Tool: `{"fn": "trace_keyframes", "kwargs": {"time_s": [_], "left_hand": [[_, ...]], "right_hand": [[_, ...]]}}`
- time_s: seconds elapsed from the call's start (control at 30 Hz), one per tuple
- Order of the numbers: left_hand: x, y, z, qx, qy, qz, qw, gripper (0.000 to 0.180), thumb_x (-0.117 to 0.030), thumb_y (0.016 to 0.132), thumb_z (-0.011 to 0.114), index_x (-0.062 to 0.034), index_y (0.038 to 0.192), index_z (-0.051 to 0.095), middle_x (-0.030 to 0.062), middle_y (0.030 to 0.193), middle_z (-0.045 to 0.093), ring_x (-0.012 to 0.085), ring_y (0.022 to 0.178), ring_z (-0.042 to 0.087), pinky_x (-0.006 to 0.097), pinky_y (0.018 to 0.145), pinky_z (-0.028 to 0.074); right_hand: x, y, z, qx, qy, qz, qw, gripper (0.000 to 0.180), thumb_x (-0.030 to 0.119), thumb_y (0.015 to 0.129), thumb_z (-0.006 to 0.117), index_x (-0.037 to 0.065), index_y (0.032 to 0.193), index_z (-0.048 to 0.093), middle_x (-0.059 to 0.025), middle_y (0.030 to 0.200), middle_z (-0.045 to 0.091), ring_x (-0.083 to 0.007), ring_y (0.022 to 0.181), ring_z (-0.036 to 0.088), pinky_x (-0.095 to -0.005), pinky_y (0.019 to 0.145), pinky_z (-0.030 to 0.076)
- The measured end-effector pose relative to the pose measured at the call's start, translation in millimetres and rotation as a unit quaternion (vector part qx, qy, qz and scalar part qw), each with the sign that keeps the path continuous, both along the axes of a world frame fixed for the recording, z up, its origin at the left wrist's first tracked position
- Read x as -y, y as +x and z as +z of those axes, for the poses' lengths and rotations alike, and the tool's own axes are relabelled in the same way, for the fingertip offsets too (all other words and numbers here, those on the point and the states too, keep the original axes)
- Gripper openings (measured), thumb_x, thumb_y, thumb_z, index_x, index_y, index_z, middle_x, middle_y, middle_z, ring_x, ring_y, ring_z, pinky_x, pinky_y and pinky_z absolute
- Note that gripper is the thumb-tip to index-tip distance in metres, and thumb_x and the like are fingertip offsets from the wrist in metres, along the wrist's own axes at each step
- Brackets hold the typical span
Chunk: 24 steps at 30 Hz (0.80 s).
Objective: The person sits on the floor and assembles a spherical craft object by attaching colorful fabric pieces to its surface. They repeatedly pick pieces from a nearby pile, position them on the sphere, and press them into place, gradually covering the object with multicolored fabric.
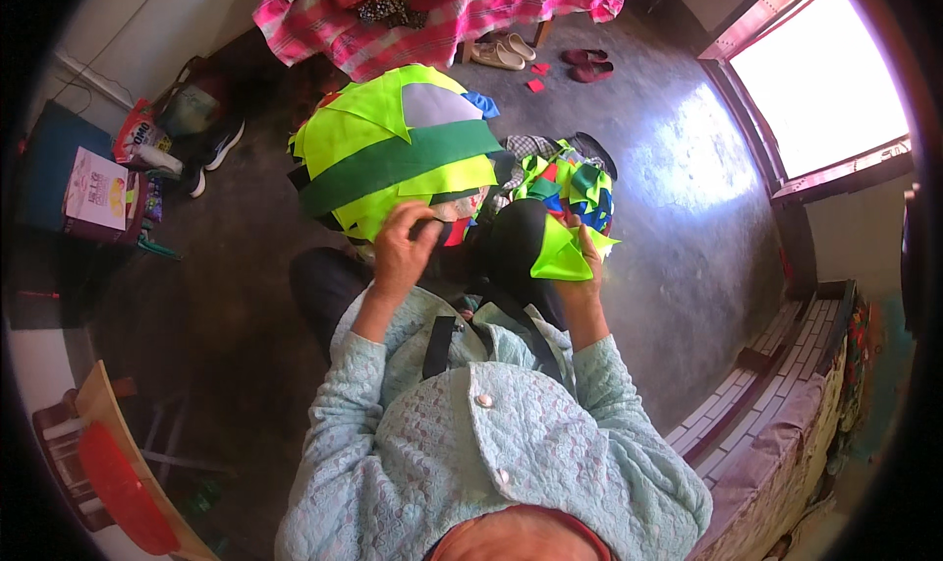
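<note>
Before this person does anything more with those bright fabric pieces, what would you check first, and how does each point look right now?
1. Left hand grips the big yellow-green piece with the dark green band: ok, fingers pinch its lower edge.
2. Right hand holds the small neon triangle: ok.
3. Both hands in view: ok.
4. Pile of coloured scraps close to the right hand: ok.
5. What the left fingertips pinch besides cloth: cannot tell.
6. Light on the work: ok, the window is bright.
</note>
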<state>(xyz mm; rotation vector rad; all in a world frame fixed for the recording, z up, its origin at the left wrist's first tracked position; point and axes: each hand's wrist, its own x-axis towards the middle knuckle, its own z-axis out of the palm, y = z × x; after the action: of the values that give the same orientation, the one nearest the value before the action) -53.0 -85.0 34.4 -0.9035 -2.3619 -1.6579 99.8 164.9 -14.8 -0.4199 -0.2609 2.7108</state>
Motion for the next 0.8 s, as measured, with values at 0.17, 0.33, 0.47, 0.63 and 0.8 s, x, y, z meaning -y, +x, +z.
{"fn": "trace_keyframes", "kwargs": {"time_s": [0.17,0.33,0.47,0.63,0.8], "left_hand": [[-39.8,42.2,4.2,0.390,0.104,-0.239,0.883,0.036,-0.024,0.084,0.072,-0.0008,0.110,0.061,0.0103,0.105,0.065,0.0159,0.095,0.062,0.029,0.083,0.049],[-56.1,60.2,-17.2,0.398,0.151,-0.221,0.878,0.030,-0.018,0.087,0.069,0.0003,0.109,0.061,0.0044,0.101,0.065,0.0107,0.091,0.061,0.026,0.080,0.049],[-49.4,57.0,-8.5,0.426,0.179,-0.159,0.872,0.022,-0.013,0.087,0.069,-0.0009,0.105,0.064,-0.0001,0.089,0.066,0.0065,0.081,0.060,0.021,0.077,0.048],[-35.5,39.2,0.5,0.411,0.197,-0.152,0.877,0.013,-0.009,0.087,0.068,-0.0019,0.097,0.065,-0.0016,0.086,0.065,0.0041,0.078,0.057,0.019,0.073,0.046],[-32.2,32.3,-7.7,0.419,0.250,-0.144,0.861,0.016,-0.011,0.091,0.063,-0.0031,0.104,0.062,-0.0011,0.094,0.063,0.0054,0.087,0.056,0.020,0.079,0.044]], "right_hand": [[42.3,-8.5,16.5,-0.087,-0.025,0.043,0.995,0.030,0.025,0.096,0.053,0.006,0.120,0.054,-0.0167,0.117,0.059,-0.0287,0.110,0.057,-0.0422,0.097,0.045],[61.8,-17.6,30.8,-0.104,0.067,0.067,0.990,0.037,0.027,0.098,0.048,0.005,0.127,0.048,-0.0184,0.127,0.054,-0.0305,0.119,0.052,-0.0427,0.101,0.041],[58.6,-15.8,38.5,0.006,0.194,0.048,0.980,0.040,0.028,0.099,0.044,0.004,0.131,0.044,-0.0191,0.132,0.050,-0.0314,0.122,0.050,-0.0428,0.103,0.040],[47.2,-10.5,42.5,0.130,0.328,0.032,0.935,0.039,0.028,0.097,0.049,0.002,0.126,0.050,-0.0162,0.123,0.057,-0.0240,0.114,0.054,-0.0363,0.099,0.042],[25.4,-3.0,13.4,0.282,0.406,0.081,0.865,0.031,0.025,0.094,0.059,0.001,0.113,0.059,-0.0061,0.100,0.064,-0.0142,0.088,0.060,-0.0273,0.077,0.047]]}}
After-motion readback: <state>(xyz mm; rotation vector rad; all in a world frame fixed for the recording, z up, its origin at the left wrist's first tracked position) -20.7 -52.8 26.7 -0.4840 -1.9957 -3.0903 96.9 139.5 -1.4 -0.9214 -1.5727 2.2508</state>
